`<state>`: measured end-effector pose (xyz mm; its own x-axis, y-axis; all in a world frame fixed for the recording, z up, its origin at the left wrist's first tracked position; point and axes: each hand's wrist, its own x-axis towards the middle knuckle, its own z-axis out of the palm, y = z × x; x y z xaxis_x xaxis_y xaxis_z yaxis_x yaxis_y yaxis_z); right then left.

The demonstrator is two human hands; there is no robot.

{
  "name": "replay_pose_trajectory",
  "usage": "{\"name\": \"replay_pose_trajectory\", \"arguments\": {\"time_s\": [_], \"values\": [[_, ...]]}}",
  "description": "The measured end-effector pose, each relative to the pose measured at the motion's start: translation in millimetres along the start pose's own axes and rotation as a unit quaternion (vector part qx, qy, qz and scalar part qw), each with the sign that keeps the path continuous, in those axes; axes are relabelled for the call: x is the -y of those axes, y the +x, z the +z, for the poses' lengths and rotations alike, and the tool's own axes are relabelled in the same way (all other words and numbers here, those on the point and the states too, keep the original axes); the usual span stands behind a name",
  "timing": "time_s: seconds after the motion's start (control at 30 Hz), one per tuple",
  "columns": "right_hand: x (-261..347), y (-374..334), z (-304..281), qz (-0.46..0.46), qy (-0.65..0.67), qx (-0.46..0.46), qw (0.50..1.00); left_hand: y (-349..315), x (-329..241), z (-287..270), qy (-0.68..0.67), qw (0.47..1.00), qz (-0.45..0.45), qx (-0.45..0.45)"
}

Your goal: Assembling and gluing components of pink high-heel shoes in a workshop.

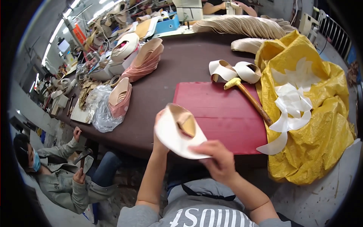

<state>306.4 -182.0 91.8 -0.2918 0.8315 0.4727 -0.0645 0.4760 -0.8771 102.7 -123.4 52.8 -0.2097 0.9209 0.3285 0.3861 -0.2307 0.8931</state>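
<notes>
Head view, looking down over a dark brown worktable (189, 60). Both of the person's hands hold one cream-white curved shoe-upper piece with a tan lining (177, 132), raised above the near table edge, just in front of a red rectangular cutting mat (223, 113). The left hand (159, 130) is behind the piece's left side, mostly hidden by it, fingers wrapped around its edge. The right hand (217, 159) pinches the lower right rim, thumb on top. The hands are apart, each closed on the same piece.

On the mat's far right lies a hammer with a wooden handle and pale yellow head (247, 96), its head toward the far side. Just beyond the head sit two looped cream shoe-upper pieces (234, 71), touching each other. To the right, a crumpled yellow plastic sack (314, 113) drapes over the table end, with flat white cut pieces (291, 109) spread on it.

On the left of the table: a stack of pink-edged insole-shaped pieces (145, 60), a smaller stack of the same (121, 97) against a clear plastic bag (99, 109). At the far edge, a long fanned row of beige pieces (242, 25).

Lower left, another person in a grey jacket (56, 178) sits below the table, holding a small hammer (84, 156).
</notes>
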Motion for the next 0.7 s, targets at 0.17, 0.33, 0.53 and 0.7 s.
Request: {"name": "replay_pose_trajectory", "arguments": {"time_s": [0.17,0.33,0.53,0.7], "values": [[14,-54,57,0.065,0.083,0.086,0.991,-54,-28,5,-0.462,0.878,-0.108,-0.063],[33,-27,29,0.013,-0.098,-0.188,0.977,-118,2,-13,-0.320,0.924,-0.193,0.080],[-44,-12,43,0.289,0.096,-0.123,0.944,-100,-66,-60,-0.730,0.641,0.048,0.230],[-45,-9,34,0.203,-0.090,-0.126,0.967,-104,-96,-74,-0.649,0.752,-0.111,0.024]]}}
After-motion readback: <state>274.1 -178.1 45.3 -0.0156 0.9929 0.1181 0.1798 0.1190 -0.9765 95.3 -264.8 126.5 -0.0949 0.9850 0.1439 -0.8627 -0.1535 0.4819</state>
